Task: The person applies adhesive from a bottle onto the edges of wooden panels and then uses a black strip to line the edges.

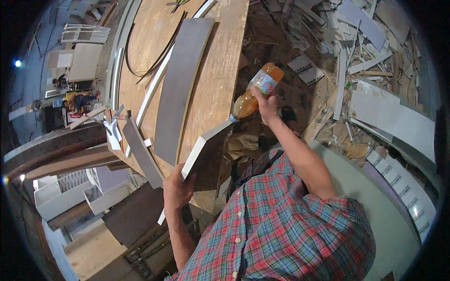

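My right hand [267, 107] is closed around a clear plastic bottle [247, 104] of orange-yellow liquid with a printed label. The bottle is tilted neck down, and its blue tip meets the far end of a board's pale edge. That dark-faced board [208, 161] is gripped by my left hand [177, 189] at its near end; its light, narrow edge faces up. Beside it, a long dark panel [180, 84] lies flat on the wooden worktable [225, 61].
A thin dark strip [129, 65] curls over the table near a long white strip [150, 96]. A narrow dark board [140, 150] lies left of my hand. Offcuts [370, 61] litter the floor on the right. White drawer-like boxes [110, 199] stand lower left.
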A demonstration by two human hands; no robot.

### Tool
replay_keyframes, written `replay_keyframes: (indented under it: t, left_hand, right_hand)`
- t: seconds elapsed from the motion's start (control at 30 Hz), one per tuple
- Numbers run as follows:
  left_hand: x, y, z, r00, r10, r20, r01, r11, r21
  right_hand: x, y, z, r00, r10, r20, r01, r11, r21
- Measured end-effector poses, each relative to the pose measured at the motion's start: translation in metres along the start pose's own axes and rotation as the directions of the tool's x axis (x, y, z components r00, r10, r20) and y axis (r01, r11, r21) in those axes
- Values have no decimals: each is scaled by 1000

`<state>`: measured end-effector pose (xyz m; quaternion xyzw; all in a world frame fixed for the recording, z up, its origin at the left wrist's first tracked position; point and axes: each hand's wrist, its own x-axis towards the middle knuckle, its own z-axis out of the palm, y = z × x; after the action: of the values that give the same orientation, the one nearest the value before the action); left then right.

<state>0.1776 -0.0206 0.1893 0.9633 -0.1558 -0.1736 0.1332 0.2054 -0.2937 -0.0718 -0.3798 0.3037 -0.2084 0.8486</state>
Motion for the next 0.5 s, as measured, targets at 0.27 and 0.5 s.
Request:
replay_keyframes:
  t: [0.27,0.5]
  left_hand:
    - [0,1,0,999,-29,14,28,999,25]
    - [3,1,-1,997,-70,39,69,997,21]
  right_hand:
    - [35,36,-21,990,-32,140,61,977,-203]
    - [26,25,-9,993,5,115,-8,1000,22]
